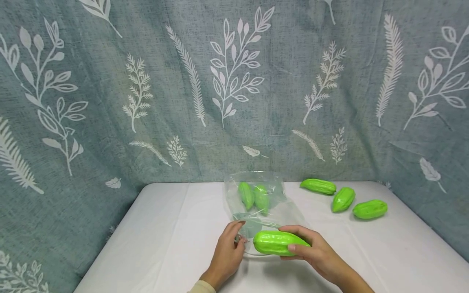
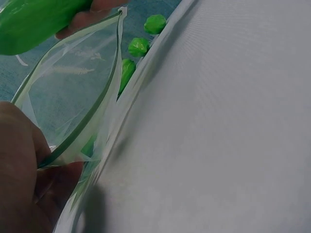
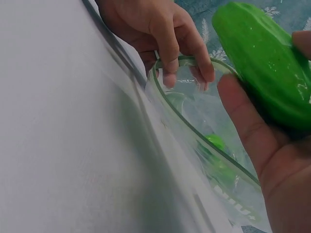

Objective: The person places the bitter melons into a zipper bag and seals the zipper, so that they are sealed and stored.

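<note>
We see a white, cloth-like counter (image 1: 165, 236) across the lower half of the head frame, faint creases in it. Behind and at both sides hangs a grey-green curtain (image 1: 286, 61) printed with white leaf sprigs, filling the upper part of the frame.

Held green vegetable (image 1: 272, 242): lower center, over the mouth of a clear plastic bag (image 1: 287, 207). We see it as bright, glossy, long and plump, with lengthwise ridges and a rounded left end. We can't tell whether it touches the rim.

Hands: we have the right hand (image 1: 315, 248) wrapped round the vegetable, thumb in front, fingers behind. Left hand (image 1: 228, 252), with a pale cuff (image 1: 202, 287) at its wrist, is partly closed, pinching the bag's rim between thumb and fingers; mouth gapes toward bottom of frame. Rim has a green strip; we catch pale lettering in the right wrist view.

Two bagged vegetables (image 1: 246, 196) lie side by side, center; three loose vegetables (image 1: 343, 200) on the counter, right of center.
</note>
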### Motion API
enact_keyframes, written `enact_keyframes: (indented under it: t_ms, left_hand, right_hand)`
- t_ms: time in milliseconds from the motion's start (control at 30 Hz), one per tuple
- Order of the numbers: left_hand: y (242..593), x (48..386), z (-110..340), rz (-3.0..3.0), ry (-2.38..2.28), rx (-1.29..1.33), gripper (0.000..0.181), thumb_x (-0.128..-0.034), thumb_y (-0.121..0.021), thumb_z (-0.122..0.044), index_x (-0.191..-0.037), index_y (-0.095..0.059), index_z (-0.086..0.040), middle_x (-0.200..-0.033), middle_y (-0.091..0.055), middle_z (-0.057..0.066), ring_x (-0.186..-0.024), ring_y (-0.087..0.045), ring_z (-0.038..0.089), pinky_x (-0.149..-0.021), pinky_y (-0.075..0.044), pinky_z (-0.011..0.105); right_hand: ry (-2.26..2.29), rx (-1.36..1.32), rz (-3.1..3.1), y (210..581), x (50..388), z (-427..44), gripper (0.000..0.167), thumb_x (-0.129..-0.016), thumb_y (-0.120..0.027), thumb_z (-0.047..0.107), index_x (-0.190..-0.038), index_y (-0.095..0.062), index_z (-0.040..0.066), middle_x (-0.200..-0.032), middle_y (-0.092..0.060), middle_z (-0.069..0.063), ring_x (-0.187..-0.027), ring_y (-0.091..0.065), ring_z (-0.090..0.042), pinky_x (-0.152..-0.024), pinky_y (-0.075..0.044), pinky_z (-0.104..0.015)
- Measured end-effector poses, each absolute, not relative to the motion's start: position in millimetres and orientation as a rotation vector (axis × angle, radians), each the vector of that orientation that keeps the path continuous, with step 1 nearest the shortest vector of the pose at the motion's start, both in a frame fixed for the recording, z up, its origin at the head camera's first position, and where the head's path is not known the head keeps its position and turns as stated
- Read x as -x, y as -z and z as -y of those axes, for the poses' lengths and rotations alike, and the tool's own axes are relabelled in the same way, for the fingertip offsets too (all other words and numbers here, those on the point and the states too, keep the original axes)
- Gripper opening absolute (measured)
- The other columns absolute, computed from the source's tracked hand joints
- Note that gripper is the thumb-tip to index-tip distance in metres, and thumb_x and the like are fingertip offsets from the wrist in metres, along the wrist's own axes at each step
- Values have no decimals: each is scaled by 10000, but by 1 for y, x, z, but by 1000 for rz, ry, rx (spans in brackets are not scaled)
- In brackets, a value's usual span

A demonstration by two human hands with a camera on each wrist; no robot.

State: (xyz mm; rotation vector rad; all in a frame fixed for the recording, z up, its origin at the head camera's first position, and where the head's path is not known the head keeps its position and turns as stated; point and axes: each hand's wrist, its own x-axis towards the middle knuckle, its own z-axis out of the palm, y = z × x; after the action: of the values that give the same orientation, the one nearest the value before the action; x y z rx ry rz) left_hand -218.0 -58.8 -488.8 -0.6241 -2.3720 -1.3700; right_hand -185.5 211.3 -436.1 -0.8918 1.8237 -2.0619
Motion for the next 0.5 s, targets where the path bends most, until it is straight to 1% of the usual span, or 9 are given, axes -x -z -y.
enact_keyframes:
  t_ms: [133, 233, 333, 433, 500]
  left_hand:
    - [489, 218, 59, 2365, 1375, 635, 448, -915, -581, 25, -1360, -571, -22, -1366, -541, 44, -1185, -573, 253, -788, -535, 227]
    - [489, 218, 59, 2363, 1390, 640, 448, -920, -575, 24, -1366, -566, -16, -1370, -537, 49, -1170, -578, 253, -774, -540, 224]
    - [488, 218, 59, 2367, 1403, 639, 448, -925, -575, 20, -1371, -562, -18, -1374, -534, 48, -1144, -586, 250, -764, -542, 220]
    - [489, 218, 59, 2375, 1408, 633, 451, -928, -573, 19, -1377, -557, -25, -1376, -530, 42, -1113, -598, 241, -759, -540, 214]
    - [488, 217, 59, 2375, 1405, 633, 455, -925, -566, 25, -1377, -556, -27, -1372, -530, 38, -1069, -608, 201, -756, -540, 210]
  right_hand:
    - [2028, 877, -1924, 438, 184, -209, 427, -988, -511, -22, -1398, -445, -123, -1299, -574, -170, -1070, -627, -227, -900, -559, -436]
    - [1994, 848, -2017, 439, 183, -208, 423, -978, -549, -1, -1387, -488, -90, -1291, -586, -161, -1039, -619, -184, -877, -559, -357]
    - [1963, 821, -2114, 439, 182, -205, 429, -964, -591, 20, -1377, -516, -68, -1299, -583, -182, -1021, -616, -171, -858, -553, -321]
    - [1928, 776, -2236, 440, 182, -203, 437, -947, -640, 52, -1370, -553, -17, -1311, -578, -199, -1021, -610, -164, -848, -545, -294]
    - [1917, 714, -2304, 441, 182, -202, 454, -933, -672, 77, -1370, -568, 15, -1326, -572, -199, -1036, -598, -166, -855, -535, -279]
